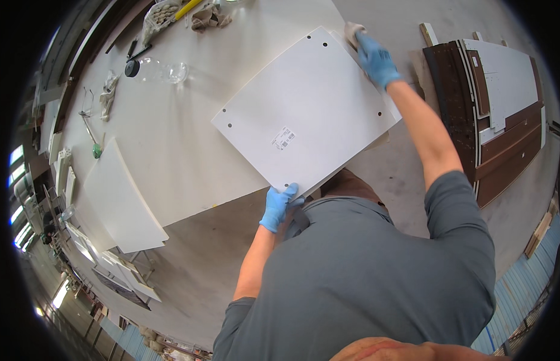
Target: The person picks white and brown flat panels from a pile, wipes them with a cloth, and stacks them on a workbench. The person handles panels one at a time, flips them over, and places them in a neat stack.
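Note:
A white panel [316, 96] with dark round holes near its corners lies in front of me, tilted across the table's right end and jutting past its edge. A printed label [284, 138] is stuck on its face. My left hand [278, 206], in a blue glove, grips the panel's near corner, thumb on top and the other fingers mostly hidden. At the far right edge of the panel, my right hand [376, 60], also gloved in blue, is closed on a pale cloth [354, 31] pressed along that edge.
On the pale table [171, 144] lie a clear bottle with a black cap [159, 71], a plastic bag [158, 18], a crumpled brown cloth [211, 18] and another white panel [120, 201]. A stack of brown and white boards [509, 114] stands on the right.

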Demonstrator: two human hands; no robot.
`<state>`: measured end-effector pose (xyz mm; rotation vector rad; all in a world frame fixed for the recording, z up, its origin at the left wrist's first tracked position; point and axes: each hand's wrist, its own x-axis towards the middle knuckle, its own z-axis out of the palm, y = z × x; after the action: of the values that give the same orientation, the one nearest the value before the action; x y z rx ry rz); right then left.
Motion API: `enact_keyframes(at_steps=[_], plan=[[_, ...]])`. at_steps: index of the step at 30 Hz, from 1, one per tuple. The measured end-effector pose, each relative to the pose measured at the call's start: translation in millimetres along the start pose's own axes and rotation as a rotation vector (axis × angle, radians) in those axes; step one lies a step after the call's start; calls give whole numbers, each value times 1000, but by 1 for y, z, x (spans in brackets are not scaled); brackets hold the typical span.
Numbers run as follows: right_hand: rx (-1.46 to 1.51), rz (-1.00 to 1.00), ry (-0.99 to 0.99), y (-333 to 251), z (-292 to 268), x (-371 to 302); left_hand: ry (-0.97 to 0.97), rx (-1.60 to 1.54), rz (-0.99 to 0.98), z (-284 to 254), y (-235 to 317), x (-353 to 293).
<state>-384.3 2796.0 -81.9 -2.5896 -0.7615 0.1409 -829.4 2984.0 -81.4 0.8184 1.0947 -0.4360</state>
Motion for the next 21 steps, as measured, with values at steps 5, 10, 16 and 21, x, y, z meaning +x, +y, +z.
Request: enact_keyframes(at_steps=[5,10,16,21], plan=[[665,173,-334,-51,-32,107,0,106,19,-10,-5,4],[233,-23,40,-41,8,99,-69,43,81,-18,-13,14],[381,636,-362,60,21,-18,-173,-517,-62,-18,-24,28],[216,673,-414,28,15,-65,-144,-533,-95,-15,-21,22]])
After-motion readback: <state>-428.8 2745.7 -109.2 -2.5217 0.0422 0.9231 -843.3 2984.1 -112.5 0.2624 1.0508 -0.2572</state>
